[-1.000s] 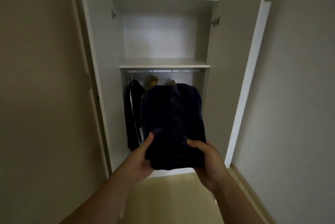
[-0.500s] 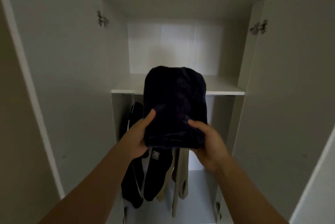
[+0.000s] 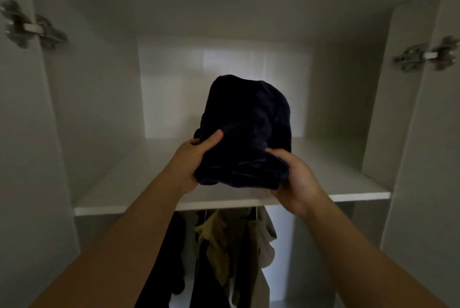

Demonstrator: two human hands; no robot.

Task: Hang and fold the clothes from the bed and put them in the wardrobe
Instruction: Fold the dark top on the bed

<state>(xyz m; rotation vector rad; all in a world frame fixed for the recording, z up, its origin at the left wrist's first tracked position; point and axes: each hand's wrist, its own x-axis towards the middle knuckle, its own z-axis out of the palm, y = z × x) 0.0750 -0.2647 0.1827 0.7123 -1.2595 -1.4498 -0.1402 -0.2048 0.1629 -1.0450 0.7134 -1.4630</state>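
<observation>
Navy garment (image 3: 249,121), folded; left hand (image 3: 189,165) grips left edge; right hand (image 3: 298,180) grips right edge

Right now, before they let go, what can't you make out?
All in the head view:
The folded dark garment: underside hidden by its own bulk, so contact with the shelf is unclear; too dark to tell its type.
The left hand and right hand: fingers tucked beneath the garment; only thumbs show.
The hanging clothes: tops hidden by the shelf edge, parts by the forearms, bottoms cut off by the frame.
</observation>
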